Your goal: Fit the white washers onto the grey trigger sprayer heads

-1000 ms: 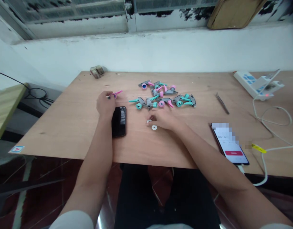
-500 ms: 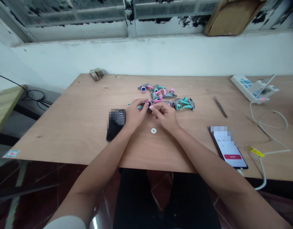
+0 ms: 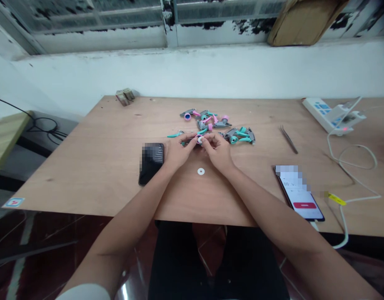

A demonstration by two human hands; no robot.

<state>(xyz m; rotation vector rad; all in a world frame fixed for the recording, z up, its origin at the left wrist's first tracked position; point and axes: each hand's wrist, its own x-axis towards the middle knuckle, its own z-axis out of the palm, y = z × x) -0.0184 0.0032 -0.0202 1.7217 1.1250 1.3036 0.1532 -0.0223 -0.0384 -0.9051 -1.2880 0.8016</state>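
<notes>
My left hand (image 3: 178,151) is closed around a trigger sprayer head with a pink collar (image 3: 197,136), mostly hidden by the fingers. At the mouth of that collar is a white ring washer (image 3: 200,141), with my right hand (image 3: 219,151) closed on it, thumb and fingertips at its edge. Whether the washer is seated cannot be made out. Another white washer (image 3: 201,171) lies flat on the table just below my hands. Behind and beside them is a loose group of grey trigger sprayer heads (image 3: 223,124) with pink or teal parts.
A dark phone (image 3: 151,164) lies left of my left wrist. To the right are metal tweezers (image 3: 288,139), a phone with a lit screen (image 3: 300,193), and a white power strip (image 3: 325,116) with cables. A small block-like bundle (image 3: 125,97) sits at the back left.
The white washer has moved from my right fingertips onto the pink collar's mouth. The collar now faces me more. My hands have barely shifted.
</notes>
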